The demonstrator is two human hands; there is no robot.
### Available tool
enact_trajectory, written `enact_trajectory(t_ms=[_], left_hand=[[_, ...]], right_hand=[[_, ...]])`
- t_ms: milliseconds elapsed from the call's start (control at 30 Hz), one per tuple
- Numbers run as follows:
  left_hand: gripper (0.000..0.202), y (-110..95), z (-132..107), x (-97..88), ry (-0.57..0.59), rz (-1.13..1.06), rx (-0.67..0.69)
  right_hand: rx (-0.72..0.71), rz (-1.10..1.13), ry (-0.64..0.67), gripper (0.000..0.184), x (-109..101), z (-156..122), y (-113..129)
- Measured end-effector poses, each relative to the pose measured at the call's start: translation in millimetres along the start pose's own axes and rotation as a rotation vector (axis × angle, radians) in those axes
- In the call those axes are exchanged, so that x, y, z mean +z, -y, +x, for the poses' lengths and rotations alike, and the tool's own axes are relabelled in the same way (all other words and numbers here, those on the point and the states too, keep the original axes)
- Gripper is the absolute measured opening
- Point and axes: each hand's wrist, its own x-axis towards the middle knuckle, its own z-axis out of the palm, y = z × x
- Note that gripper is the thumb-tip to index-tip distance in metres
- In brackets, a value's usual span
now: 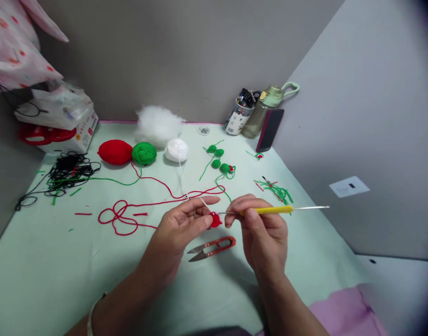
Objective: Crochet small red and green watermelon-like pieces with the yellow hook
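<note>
Head view: pinching small red crochet piece (215,220) btwn thumb + fingers of L hand (181,221), w/ white yarn (176,150) led over them, and gripping yellow-handled hook (271,211) in closed fingers of R hand (264,231), both over table (52,252), just beyond orange snips (215,252). Could poss. drop or split a stitch if tugging hook back w/ yarn slack, or snag loose red yarn (150,203) if dragging L hand sideways; can't tell re: yarn caught on hidden hook tip.

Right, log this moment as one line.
left hand: pinching red piece | right hand: holding yellow-handled hook, end at red piece | white yarn ball: strand runs to left hand | snips: on table
</note>
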Motion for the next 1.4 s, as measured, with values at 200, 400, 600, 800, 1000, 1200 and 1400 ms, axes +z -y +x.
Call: enact_trajectory(t_ms=[200, 400, 600, 800, 1000, 1200, 1400], left_hand=[[0.023, 0.2, -0.1, -1.0, -0.014, 0.007, 0.005], [0.023, 2.5, -0.2, -1.6, -0.013, -0.016, 0.009], [0.032, 2.5, 0.2, -1.3, 0.062, -0.055, -0.001], [0.059, -1.4, 0.2, 0.8, 0.052, -0.066, -0.014], [0.047, -2.2, 0.0, 1.1, 0.049, -0.017, 0.019], [0.044, -1.8, 0.6, -2.7, 0.08, 0.016, -0.001], [0.029, -6.3, 5.1, -12.8, 0.185, 0.078, 0.007]], right_hand=[[-0.096, -0.081, -0.031, 0.022, 3.5, -2.6, 1.8], [-0.368, -0.402, -0.012, 0.027, 4.6, -10.0, 1.9], [-0.18, -0.234, 0.039, 0.021, 3.6, -6.8, -2.3], [0.06, 0.082, 0.015, 0.016, 5.1, 0.3, -4.8], [0.186, 0.221, 0.011, 0.019, 5.6, 4.9, -1.0], [0.286, 0.298, 0.004, 0.022, 5.6, 8.3, 2.3], [0.475, 0.5, 0.034, 0.026, 3.2, 12.6, 6.2]])
